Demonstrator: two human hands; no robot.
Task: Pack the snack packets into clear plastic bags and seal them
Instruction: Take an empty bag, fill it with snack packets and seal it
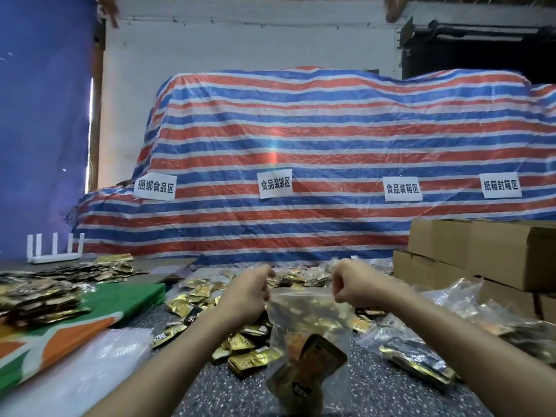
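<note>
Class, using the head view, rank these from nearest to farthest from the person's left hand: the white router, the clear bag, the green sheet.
1. clear bag, held at its top by the left hand.
2. green sheet, lying to the left.
3. white router, far left at the back.

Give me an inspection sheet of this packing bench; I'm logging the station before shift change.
Surface: speckled table, largely covered.
Job's things: clear bag holding some packets, hanging from both hands; loose snack packets heaped behind it; filled bags at right.
Clutter: green-orange sheet, white router at left.
Grips: left hand and right hand each pinch the bag's top edge.
Cables: nothing seen.
Surroundings: striped tarp with paper signs; cardboard boxes at right.
</note>
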